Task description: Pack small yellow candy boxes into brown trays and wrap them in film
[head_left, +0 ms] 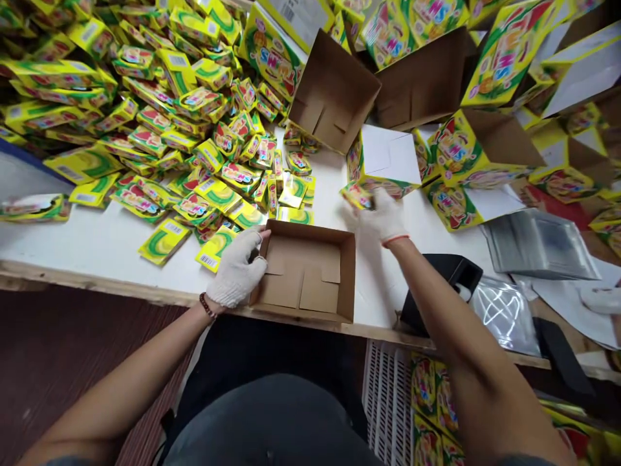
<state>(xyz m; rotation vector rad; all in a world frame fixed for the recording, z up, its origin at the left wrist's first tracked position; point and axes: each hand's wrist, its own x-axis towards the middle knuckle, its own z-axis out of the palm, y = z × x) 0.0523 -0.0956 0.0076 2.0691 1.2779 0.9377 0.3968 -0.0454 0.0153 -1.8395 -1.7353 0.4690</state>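
we had an open brown box (320,255) in front of us on the white table (116,243), and we could see the flaps on its bottom. our left hand (237,268), in a white glove, held the box by its left wall, fingers closed on the rim. our right hand (385,217), gloved too, gripped 1 small yellow box (356,194) near the open box's far right corner. that hand was blurry, so we could not tell how each finger bent. a big pile of small boxes (145,139) lay to the left, cut off at the top. behind, 1 tipped carton (334,90) showed its brown inside. below, our right arm hid part of some yellow boxes (429,388) beside a white basket (383,388).
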